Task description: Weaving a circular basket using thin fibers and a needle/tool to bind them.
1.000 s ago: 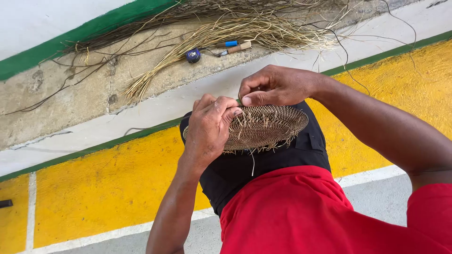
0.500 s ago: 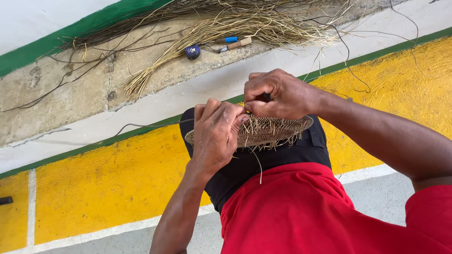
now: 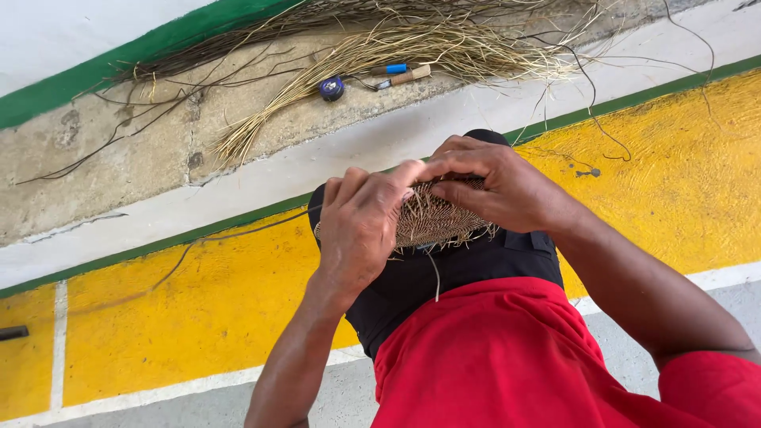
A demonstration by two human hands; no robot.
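Observation:
A round woven disc of brown straw [image 3: 432, 220] rests on my black-clad knee. My left hand [image 3: 361, 230] grips its left edge, fingers curled over the rim. My right hand [image 3: 495, 186] covers the disc's upper right part, fingers pinched on the weave near the top. A thin strand [image 3: 435, 277] hangs down from the disc's lower edge. Most of the disc is hidden under both hands.
A bundle of loose dry straw [image 3: 396, 55] lies on the concrete ledge ahead, with a small blue round object [image 3: 331, 88] and a blue and wooden handled tool [image 3: 400, 74] beside it. Yellow painted floor [image 3: 198, 309] with green and white lines lies below. A dark object [image 3: 12, 333] sits at the left edge.
My right hand has slid down over the disc, covering more of it. The left hand has shifted its grip on the left rim, and the disc is tilted more toward me.

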